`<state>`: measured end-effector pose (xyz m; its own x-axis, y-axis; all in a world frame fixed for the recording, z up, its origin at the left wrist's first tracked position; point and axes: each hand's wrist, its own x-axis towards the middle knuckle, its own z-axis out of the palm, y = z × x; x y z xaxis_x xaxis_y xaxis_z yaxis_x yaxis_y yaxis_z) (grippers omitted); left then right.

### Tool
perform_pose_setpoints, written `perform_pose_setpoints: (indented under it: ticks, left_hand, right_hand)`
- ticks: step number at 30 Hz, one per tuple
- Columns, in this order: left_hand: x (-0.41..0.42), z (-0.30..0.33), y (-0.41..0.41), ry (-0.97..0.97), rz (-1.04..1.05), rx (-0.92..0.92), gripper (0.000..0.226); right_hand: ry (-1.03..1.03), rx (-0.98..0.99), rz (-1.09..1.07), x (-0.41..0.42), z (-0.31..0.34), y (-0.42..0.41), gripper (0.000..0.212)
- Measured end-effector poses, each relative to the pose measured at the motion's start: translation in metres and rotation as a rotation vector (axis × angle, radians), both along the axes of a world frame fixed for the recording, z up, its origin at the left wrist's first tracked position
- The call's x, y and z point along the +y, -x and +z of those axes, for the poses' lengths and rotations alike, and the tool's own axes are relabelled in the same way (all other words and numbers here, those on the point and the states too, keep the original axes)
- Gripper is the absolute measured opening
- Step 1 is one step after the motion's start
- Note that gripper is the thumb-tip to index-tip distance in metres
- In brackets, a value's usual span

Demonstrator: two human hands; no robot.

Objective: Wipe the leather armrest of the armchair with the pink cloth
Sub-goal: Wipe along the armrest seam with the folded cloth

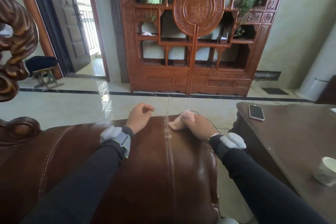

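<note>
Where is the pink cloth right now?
In the head view, the pink cloth lies bunched on the far end of the leather armrest, gripped by the right hand, just right of the stitched seam.

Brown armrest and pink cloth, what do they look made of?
The brown armrest looks like glossy leather or a leather-like covering: window glare and pale stitched seams. The pink cloth looks like soft matte fabric, crumpled in the right hand.

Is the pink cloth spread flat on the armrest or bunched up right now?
Bunched up. The pink cloth is wadded in the right hand, which grips it against the leather armrest, beside the white stitched seam.
</note>
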<state>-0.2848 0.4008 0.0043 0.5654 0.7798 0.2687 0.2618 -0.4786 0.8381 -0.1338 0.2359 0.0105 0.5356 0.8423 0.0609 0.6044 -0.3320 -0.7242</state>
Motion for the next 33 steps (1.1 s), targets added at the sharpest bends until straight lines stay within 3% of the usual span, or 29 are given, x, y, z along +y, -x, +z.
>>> perform_pose_setpoints:
  ticks: [3,13,20,23,25,27,31,33]
  left_hand:
    - [-0.009,0.002,0.005,0.03,0.008,-0.022,0.019]
    - [-0.035,0.017,0.019,0.033,-0.008,-0.039,0.02]
    - [-0.044,0.037,0.029,0.058,-0.069,-0.068,0.019]
    - [-0.049,0.043,0.027,0.055,-0.092,-0.104,0.019]
    - [-0.053,0.047,0.021,0.077,-0.126,-0.12,0.019]
    - [-0.059,0.052,0.015,0.095,-0.174,-0.119,0.021]
    - [-0.067,0.067,0.005,0.056,-0.279,-0.098,0.023]
    - [-0.069,0.074,0.001,0.066,-0.315,-0.08,0.03]
  right_hand:
    - [-0.019,0.028,-0.044,-0.015,0.001,0.009,0.025]
    - [-0.01,0.102,-0.107,-0.052,-0.005,0.019,0.038]
    - [0.044,0.176,-0.195,-0.068,0.01,0.015,0.033]
    - [0.087,0.123,-0.222,-0.073,0.015,0.002,0.046]
    - [0.105,0.123,-0.262,-0.074,0.025,-0.003,0.033]
    - [-0.042,0.185,-0.312,-0.075,0.051,0.004,0.024]
    - [-0.119,0.227,-0.272,-0.059,0.088,0.011,0.046]
    - [-0.131,0.345,-0.212,-0.047,0.098,0.017,0.055]
